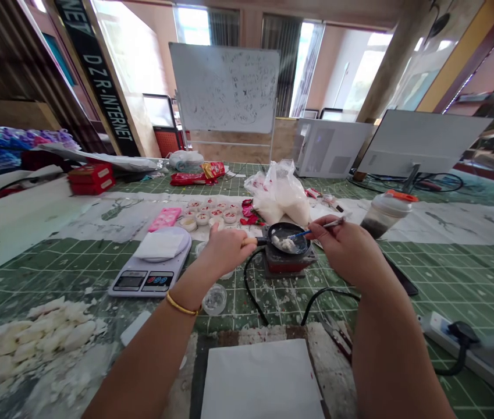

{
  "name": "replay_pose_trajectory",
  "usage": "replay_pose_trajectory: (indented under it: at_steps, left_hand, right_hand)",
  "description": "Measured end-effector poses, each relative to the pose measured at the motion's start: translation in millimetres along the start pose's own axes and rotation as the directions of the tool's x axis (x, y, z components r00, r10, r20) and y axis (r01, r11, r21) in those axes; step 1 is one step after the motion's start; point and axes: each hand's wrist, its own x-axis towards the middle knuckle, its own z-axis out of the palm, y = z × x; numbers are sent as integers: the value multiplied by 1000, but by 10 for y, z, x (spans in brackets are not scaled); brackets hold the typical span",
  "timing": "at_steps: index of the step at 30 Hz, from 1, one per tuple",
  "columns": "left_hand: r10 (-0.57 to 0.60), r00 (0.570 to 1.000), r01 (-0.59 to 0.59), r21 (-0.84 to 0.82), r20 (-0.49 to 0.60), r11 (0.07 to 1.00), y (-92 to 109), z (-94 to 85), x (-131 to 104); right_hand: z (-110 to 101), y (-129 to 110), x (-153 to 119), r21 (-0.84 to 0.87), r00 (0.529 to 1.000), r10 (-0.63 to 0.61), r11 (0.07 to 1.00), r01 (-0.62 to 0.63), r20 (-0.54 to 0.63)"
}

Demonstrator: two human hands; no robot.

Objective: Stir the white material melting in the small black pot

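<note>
My left hand [229,250] is closed round the wooden handle [250,241] of a small black pan [304,247]. The pan rests on a small red and grey heater [284,266]. White lumpy material [284,242] lies in the pan. From the right, my right hand [343,241] pinches a thin blue stick [301,234], its tip at the white material.
A kitchen scale [150,262] stands left, with small filled cups [216,213] behind it. White chunks [39,337] lie front left. Plastic bags [279,192] sit behind the pan; a shaker cup [384,214] and power strip [473,349] are right. White paper [262,381] lies in front.
</note>
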Motion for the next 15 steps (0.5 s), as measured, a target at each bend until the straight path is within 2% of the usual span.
replay_pose_trajectory:
  at_steps: [4, 8, 13, 15]
  left_hand:
    - [-8, 1000, 8, -7, -1, 1000, -4, 6, -4]
    - [-7, 1000, 7, -6, 5, 1000, -8, 6, -1]
    - [-3, 1000, 3, -8, -6, 1000, -19, 13, 7]
    - [5, 1000, -6, -8, -12, 1000, -23, 17, 7]
  right_hand:
    - [12, -16, 4, -44, 998, -15, 999, 17, 63]
    - [16, -24, 3, 14, 1000, -10, 1000, 10, 9]
    - [44, -37, 2, -11, 997, -34, 999, 35, 74]
    - [44, -40, 2, -14, 999, -25, 1000, 25, 45]
